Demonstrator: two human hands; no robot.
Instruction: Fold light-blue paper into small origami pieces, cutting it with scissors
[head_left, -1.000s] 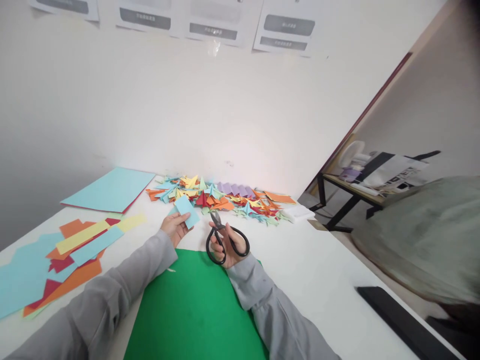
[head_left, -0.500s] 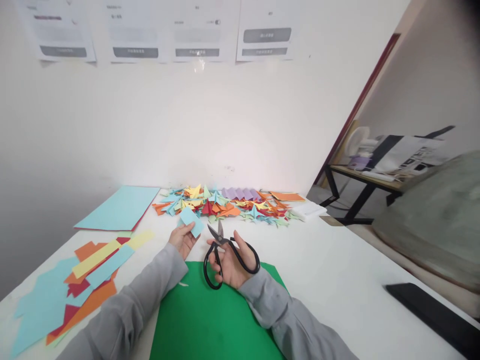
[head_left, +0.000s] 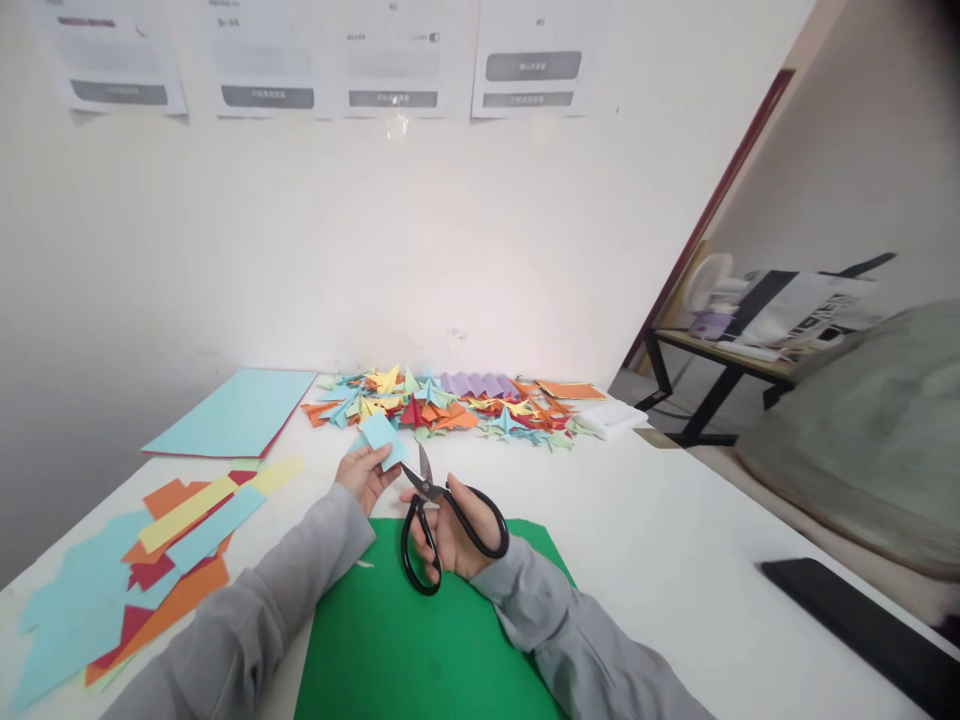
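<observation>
My left hand [head_left: 361, 474] pinches a small light-blue piece of paper [head_left: 381, 437] and holds it up above the white table [head_left: 660, 560]. My right hand [head_left: 459, 528] grips black-handled scissors [head_left: 429, 520] through the loops. The blades are parted and their tips touch the lower right edge of the blue paper. Both hands hover over the far end of a green sheet [head_left: 420, 640] lying flat in front of me. Grey sleeves cover both arms.
A row of folded coloured paper shapes [head_left: 457, 405] lies along the wall. A light-blue sheet stack [head_left: 232, 412] sits at the back left, mixed paper offcuts [head_left: 142, 550] at the left. A black flat object [head_left: 855, 630] lies at the right edge. Another person's grey-green clothing [head_left: 862, 440] is at the right.
The scissors have moved left and forward to the blue paper, and their blades now meet its edge. My left hand has kept the paper almost in place.
</observation>
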